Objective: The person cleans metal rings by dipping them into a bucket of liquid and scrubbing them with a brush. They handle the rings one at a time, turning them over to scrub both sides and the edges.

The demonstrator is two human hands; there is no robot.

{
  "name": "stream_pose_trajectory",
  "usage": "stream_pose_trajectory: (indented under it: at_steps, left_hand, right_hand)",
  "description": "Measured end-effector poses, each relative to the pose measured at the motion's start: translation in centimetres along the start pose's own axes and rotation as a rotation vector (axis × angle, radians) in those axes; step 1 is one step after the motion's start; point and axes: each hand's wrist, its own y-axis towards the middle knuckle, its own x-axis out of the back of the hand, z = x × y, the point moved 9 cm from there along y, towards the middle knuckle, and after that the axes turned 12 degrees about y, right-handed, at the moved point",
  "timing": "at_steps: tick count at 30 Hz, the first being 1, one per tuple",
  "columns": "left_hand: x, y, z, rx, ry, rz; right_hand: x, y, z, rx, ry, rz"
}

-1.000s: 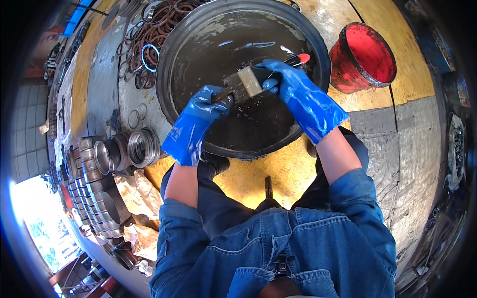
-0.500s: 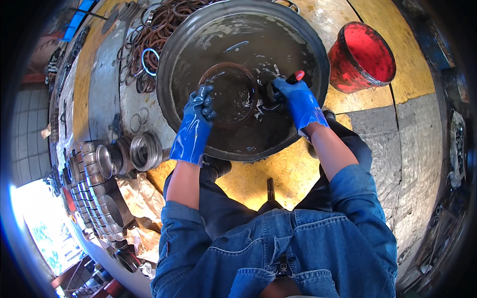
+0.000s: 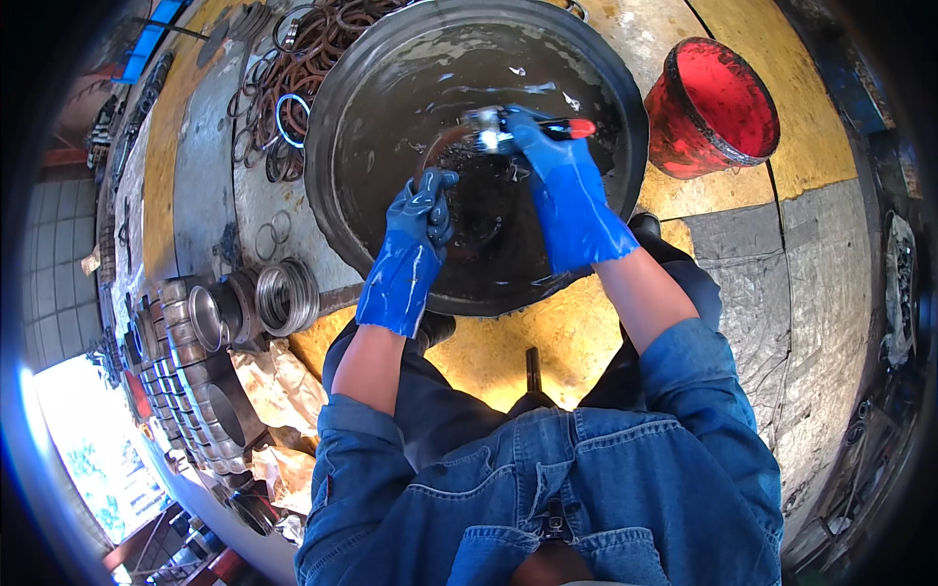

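Observation:
Both my hands wear wet blue rubber gloves over a wide dark round basin (image 3: 325, 146) of murky liquid. In the basin's middle, a brown metal ring (image 3: 443, 146) tilts partly out of the liquid; its lower part is hard to make out. My left hand (image 3: 422, 220) is closed on the ring's near-left side. My right hand (image 3: 559, 171) is closed round a paint brush (image 3: 567, 128) with a dark, red-tipped handle. The brush's pale bristles, blurred by motion, are at the ring's far right edge.
A red bucket (image 3: 674, 127) stands right of the basin. Rusty rings (image 3: 337, 34) lie heaped at the far left. Nearer on the left are a bundle of thin metal rings (image 3: 286, 298), several metal cylinders (image 3: 210, 371) and crumpled brown paper (image 3: 283, 391).
My right hand has moved left and away from me, carrying the brush onto the ring. My left hand has shifted slightly right, and the ring now tilts more.

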Motion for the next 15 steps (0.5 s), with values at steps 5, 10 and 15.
stream_pose_trajectory:
  at_steps: [5, 10, 15]
  left_hand:
    - [0.6, 0.4, -2.1, -0.137, -0.061, 0.015]
    - [3.4, 1.1, -2.8, -0.204, -0.098, -0.068]
    - [3.7, 1.3, -2.7, -0.208, -0.107, -0.056]
  right_hand:
    - [5.1, 1.5, -4.3, -0.015, -0.025, 0.084]
    - [2.7, -0.6, -3.7, 0.101, -0.435, 0.291]
    - [-0.9, -2.2, -4.2, -0.151, -0.063, 0.335]
